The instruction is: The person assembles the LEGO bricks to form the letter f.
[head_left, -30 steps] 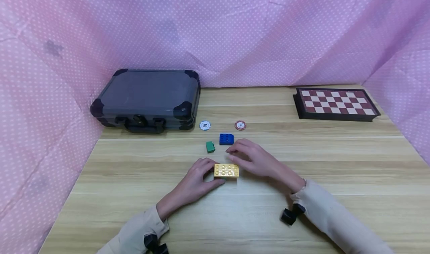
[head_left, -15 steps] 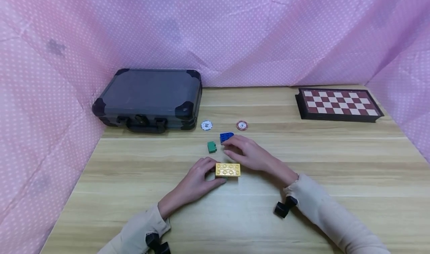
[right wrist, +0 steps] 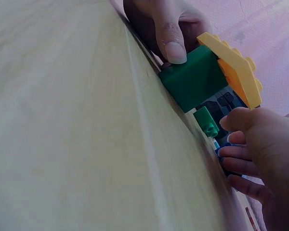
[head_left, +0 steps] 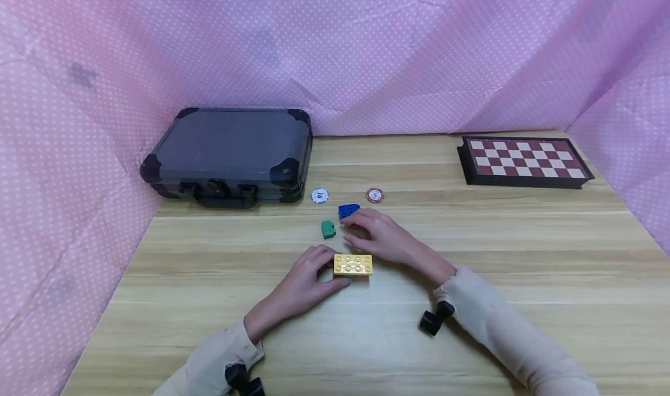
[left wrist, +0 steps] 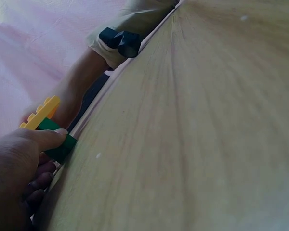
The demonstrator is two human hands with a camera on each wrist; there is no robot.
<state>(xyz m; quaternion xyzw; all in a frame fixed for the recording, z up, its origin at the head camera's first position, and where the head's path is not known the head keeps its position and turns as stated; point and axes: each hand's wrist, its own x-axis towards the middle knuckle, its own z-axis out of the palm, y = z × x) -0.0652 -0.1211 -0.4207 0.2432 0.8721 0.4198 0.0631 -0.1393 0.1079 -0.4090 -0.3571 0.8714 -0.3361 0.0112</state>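
Left hand (head_left: 300, 285): resting on the tabletop (head_left: 523, 279), grip closed around the left end of the yellow plate (head_left: 353, 264). The right wrist view shows that plate sitting on top of a big green block (right wrist: 195, 79), with the left thumb (right wrist: 171, 41) pressed against the block's side. The stack sits on the tabletop, about centre, close to the person.

Right hand (head_left: 379, 236): just behind the yellow plate, fingers curled over the blue brick (head_left: 348, 210). The brick looks tilted, near edge hidden under the fingertips. Grip is closed on it with the fingers bent round the near side; thumb contact not visible in any view. From the right wrist view only a sliver of blue shows between the curled fingers (right wrist: 241, 159).

Small green brick (head_left: 328, 228): loose on the tabletop, just left of the blue brick, touched by neither hand, between the blue brick and the stack.

Other stuff:
- white chip (head_left: 320, 196) and red chip (head_left: 374, 195) lie flat behind the bricks, apart from each other
- dark case (head_left: 230, 152), lid down, far left against the pink dotted cloth (head_left: 366, 53)
- chessboard (head_left: 523, 160), far right corner
- a black wrist strap mount (head_left: 434, 320) shows under the right sleeve
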